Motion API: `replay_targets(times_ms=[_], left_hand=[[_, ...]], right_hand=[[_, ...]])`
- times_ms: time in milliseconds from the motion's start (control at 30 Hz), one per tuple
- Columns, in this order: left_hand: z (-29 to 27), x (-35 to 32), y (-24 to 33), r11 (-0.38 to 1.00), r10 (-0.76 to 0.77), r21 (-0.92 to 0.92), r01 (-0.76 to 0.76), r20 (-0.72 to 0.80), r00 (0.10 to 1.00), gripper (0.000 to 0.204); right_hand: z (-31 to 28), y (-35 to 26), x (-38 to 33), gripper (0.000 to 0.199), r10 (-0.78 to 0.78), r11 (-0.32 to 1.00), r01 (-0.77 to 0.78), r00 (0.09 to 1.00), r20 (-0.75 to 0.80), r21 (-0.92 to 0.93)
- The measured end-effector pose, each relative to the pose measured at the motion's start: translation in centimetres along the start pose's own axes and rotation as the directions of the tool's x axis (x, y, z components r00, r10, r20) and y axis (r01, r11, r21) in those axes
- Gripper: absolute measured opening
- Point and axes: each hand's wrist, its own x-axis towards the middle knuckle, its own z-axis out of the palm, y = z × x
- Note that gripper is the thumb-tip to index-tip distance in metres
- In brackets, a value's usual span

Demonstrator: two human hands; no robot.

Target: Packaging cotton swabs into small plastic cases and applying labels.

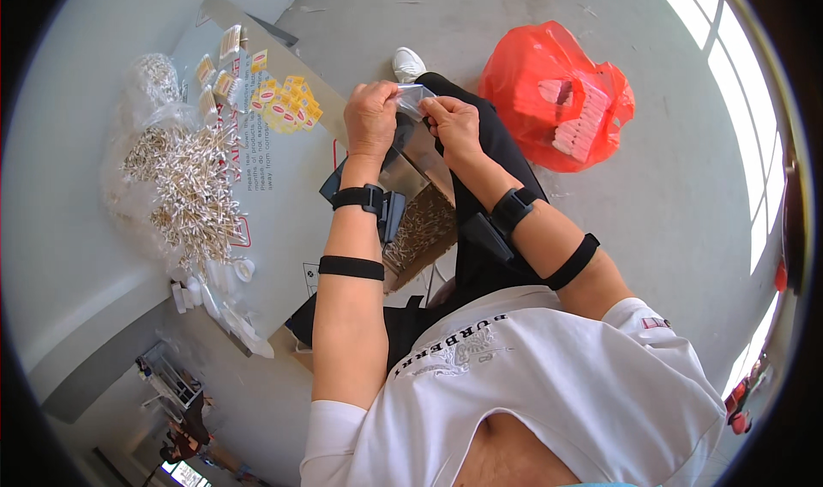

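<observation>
Two hands (370,114), one small clear bag (411,100), one red bag (519,67), one white shoe (409,65), four black straps (351,268)! Over on one desk (296,178), four swab bundles (230,43), many yellow cards (291,105) (overlapping, they beat my tally), and loose swabs (195,200) past counting!

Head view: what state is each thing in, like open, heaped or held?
Small clear bag: held up between both hands; whether it's open, I can't tell.
Left grip: closed on the bag.
Right grip: closed on its other side.
Cotton swabs: loose, heaped.
Yellow cards: loose, overlapping.
Cardboard box: open, with loose swabs inside.
Red plastic bag: crumpled, packs showing inside.
</observation>
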Motion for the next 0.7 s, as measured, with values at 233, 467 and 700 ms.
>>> replay_targets(times_ms=[233, 467, 700], left_hand=[[0.7, 0.3, -1.3, 0.98, 0.101, 0.16, -0.118, 0.113, 0.989, 0.014], [-0.9, -0.7, -1.8, 0.987, 0.108, 0.1, -0.123, 0.141, 0.984, 0.015], [-3.3, -2.7, -1.6, 0.94, -0.194, -0.257, 0.227, 0.146, 0.97, 0.021]], right_hand=[[0.1, 2.2, 1.3, 0.018, -0.204, 0.938, 0.142, 0.964, -0.172, -0.318], [0.7, 1.8, -0.8, 0.017, -0.106, 0.975, 0.079, 0.987, -0.122, -0.209], [1.8, 1.1, -3.9, 0.012, -0.052, 0.996, 0.05, 0.998, -0.025, -0.07]])
